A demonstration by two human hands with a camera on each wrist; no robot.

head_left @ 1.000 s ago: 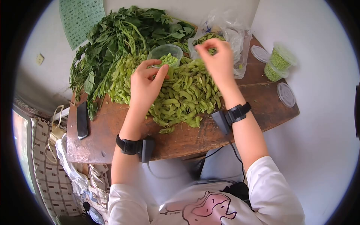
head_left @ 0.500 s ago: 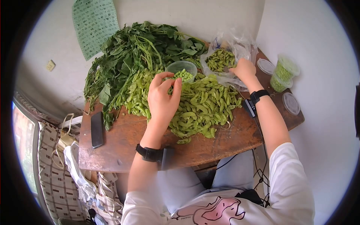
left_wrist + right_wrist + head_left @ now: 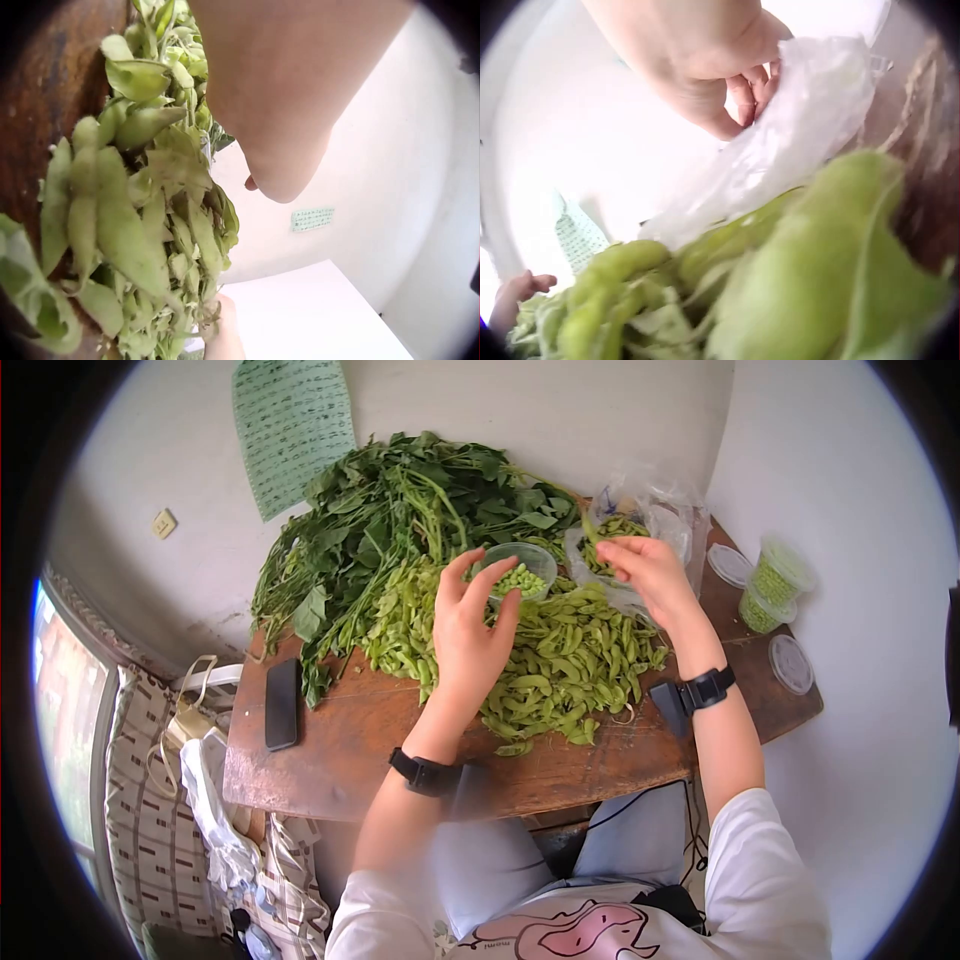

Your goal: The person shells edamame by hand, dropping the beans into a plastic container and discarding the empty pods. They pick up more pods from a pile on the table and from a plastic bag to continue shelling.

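A green soybean pod (image 3: 588,527) sticks out from the fingertips of my right hand (image 3: 648,572), which pinches it above the clear plastic bag (image 3: 690,550) of pods. My left hand (image 3: 470,635) hovers with fingers spread and loosely bent, holding nothing. It is just left of the clear tub (image 3: 545,560) with shelled green beans (image 3: 520,580) inside. Below both hands spreads a heap of soybean pods (image 3: 570,670). In the right wrist view the thumb and fingers meet behind the bag's white plastic (image 3: 810,112), and the pod is hidden there.
Leafy bean stalks (image 3: 400,490) are piled at the back left. A black phone (image 3: 282,705) lies on the wooden table (image 3: 330,780). At the right, stacked tubs of beans (image 3: 770,590) stand between two loose lids (image 3: 791,664). A green written sheet (image 3: 295,435) hangs on the wall.
My right hand went from beside the tub right to the bag, then lifted back leftward with a pod. My left hand stays by the tub, its fingers spread wider. The head view has shifted.
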